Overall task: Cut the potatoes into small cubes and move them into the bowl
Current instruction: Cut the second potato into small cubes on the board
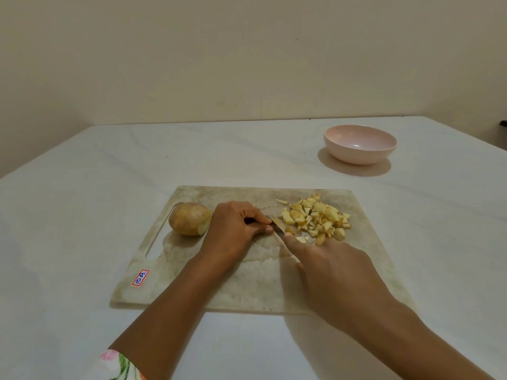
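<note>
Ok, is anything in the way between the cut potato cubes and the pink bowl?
Nothing visible. The potato cubes lie on the cutting board, and only bare table separates its far edge from the empty bowl.

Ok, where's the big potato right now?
Head view: the potato sits at the board's left end, beside the handle slot, just left of the left hand holding the knife.
</note>
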